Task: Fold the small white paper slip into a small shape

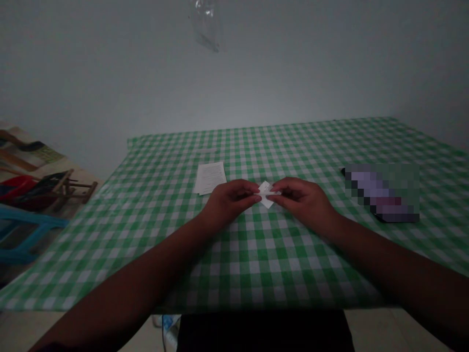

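Observation:
Between my two hands is a small folded piece of white paper [266,199], roughly diamond-shaped, just above the checked tablecloth. My left hand [234,195] pinches its left corner between thumb and fingers. On the opposite side my right hand [302,195] pinches the right corner the same way. Fingertips cover both side corners, while the top and bottom points show. A few white printed sheets [211,178] lie in a small stack just beyond my left hand.
A green and white checked cloth [293,264] covers the table. To the right lies a phone-like object [381,195], blurred by pixels. A blue plastic stool [29,230], a red basin [18,188] and a wooden frame [75,188] stand at the left. A clear plastic bag [205,22] hangs on the wall.

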Available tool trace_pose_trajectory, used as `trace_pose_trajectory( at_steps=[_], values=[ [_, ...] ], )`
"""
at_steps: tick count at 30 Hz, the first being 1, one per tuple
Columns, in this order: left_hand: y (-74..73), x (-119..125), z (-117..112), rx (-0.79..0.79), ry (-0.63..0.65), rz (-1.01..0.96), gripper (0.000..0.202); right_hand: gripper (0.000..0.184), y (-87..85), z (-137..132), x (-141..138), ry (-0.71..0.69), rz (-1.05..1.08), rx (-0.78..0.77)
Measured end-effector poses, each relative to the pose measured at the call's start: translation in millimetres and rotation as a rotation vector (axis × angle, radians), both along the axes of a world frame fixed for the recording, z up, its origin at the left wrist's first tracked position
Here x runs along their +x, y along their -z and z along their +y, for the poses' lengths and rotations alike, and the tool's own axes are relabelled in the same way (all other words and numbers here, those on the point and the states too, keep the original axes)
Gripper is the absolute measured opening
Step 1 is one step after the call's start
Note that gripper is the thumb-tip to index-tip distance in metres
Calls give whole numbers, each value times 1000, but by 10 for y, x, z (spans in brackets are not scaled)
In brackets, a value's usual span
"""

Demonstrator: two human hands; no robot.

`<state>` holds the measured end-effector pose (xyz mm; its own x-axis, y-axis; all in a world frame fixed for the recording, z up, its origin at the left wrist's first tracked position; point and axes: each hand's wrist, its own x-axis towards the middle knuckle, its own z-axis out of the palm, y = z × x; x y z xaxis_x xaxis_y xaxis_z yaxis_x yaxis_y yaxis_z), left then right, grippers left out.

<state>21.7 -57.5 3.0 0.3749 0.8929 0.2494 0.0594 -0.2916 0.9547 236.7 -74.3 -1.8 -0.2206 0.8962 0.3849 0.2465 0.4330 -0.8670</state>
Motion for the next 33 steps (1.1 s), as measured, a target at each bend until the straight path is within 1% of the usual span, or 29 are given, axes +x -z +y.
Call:
trace_pose_trajectory(
  at_steps=[2,4,6,8,12,16,19,21,24,26,28,33],
  values=[
    [-13,8,-8,46,-44,45,18,12,0,-6,4,35,17,18],
    [-25,21,-21,66,-74,94,18,8,-13,-15,7,46,4,85],
    [-39,32,-41,83,-72,121,18,6,-34,-25,8,46,-24,148],
    [-58,35,-60,149,-69,127,16,6,-55,-34,8,54,-38,183],
    [-100,10,-68,302,-66,171,12,7,-77,-38,14,72,-32,174],
    [-116,-26,-41,342,-23,215,13,5,-75,-36,13,62,27,103],
    [-112,-38,-28,318,10,211,14,8,-85,-51,-8,66,104,2],
    [-106,-38,-27,302,6,205,14,11,-100,-67,-27,84,144,-59],
    [-91,-30,-27,309,-14,159,13,13,-125,-82,-47,118,157,-112],
    [-82,-22,-26,292,-18,118,13,13,-135,-82,-48,114,146,-131],
    [-80,-11,-28,229,-13,77,13,13,-136,-75,-43,88,148,-135],
    [-107,56,-70,-39,-20,-66,18,16,-95,-57,-54,42,211,-182]
  ],
)
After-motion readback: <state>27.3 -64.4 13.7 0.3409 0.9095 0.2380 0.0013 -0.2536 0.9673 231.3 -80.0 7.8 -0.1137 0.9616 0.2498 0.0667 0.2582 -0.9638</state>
